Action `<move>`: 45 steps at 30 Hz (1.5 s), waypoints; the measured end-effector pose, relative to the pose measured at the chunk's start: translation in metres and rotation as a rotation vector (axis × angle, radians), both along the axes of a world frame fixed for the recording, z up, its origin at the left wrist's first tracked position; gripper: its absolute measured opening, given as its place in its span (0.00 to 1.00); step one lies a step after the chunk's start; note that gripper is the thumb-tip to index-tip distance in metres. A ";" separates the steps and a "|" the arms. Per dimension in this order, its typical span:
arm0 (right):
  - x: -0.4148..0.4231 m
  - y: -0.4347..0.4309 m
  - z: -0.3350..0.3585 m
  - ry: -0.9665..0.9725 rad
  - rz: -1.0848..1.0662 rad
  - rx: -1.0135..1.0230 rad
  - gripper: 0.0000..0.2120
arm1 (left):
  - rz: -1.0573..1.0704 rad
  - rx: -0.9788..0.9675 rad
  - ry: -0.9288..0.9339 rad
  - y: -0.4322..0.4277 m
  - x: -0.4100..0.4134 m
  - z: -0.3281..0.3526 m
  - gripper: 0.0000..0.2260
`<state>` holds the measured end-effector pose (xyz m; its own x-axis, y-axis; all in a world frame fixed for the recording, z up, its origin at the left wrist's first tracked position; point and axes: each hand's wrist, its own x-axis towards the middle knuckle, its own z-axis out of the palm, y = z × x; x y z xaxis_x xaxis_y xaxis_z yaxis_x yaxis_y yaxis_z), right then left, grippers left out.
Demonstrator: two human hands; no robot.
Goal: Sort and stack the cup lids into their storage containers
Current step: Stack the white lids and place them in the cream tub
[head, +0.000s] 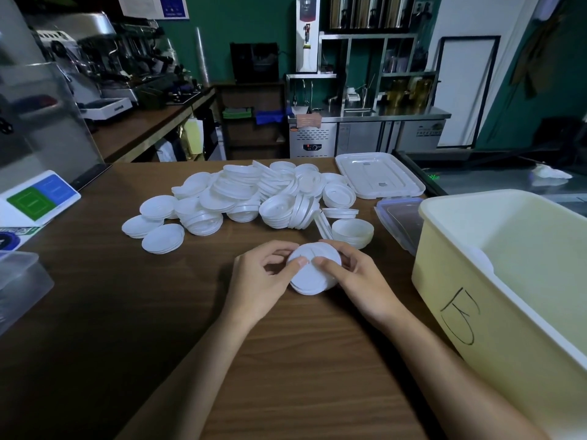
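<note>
1. The left hand [260, 281] and the right hand [360, 281] meet over the near middle of the brown wood-grain tabletop [301, 360]. Between them they hold a short stack of white round plastic cup lids [313, 282].
2. The left grip pinches the short stack, with the thumb lying across its top face and the fingers curled round its left edge.
3. The right grip pinches it too, with the thumb pressing on the top face and the fingers wrapped round the right edge.
4. The short stack is tilted with its top face toward the camera. Whether its lower edge touches the tabletop cannot be told.
5. Behind the hands, a large loose pile of white round plastic lids [254, 195] spreads across the middle of the tabletop. Some lean in nested rows, and a few lie flat at its left end.
6. A nested stack of deeper white plastic lids [352, 231] stands just behind the right hand.
7. A large pale yellow rectangular plastic bin [476, 300] stands open at the right, with a hand-drawn black mark on its near wall. Something white and rounded shows inside it.
8. A clear rectangular box lid with a blue rim [401, 220] lies flat between the bin and the pile. Beyond it lies a white rectangular plastic cover [379, 174], just beside the pile's right end.
9. At the left edge are a clear plastic box [19, 281] and a white card with green and blue squares [41, 195].
</note>
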<state>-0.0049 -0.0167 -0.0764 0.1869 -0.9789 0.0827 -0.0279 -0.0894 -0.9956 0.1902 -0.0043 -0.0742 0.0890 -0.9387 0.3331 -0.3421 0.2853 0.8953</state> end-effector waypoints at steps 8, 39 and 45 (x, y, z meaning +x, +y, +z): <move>0.000 0.001 0.001 -0.005 0.033 -0.036 0.13 | -0.059 -0.007 0.049 -0.002 -0.008 -0.005 0.09; -0.035 0.045 -0.021 0.361 -0.475 -0.210 0.17 | -0.130 -0.266 -0.329 0.000 -0.007 -0.013 0.07; -0.036 0.047 -0.018 0.390 -0.518 -0.234 0.13 | -0.157 -0.482 -0.656 -0.036 -0.031 0.003 0.12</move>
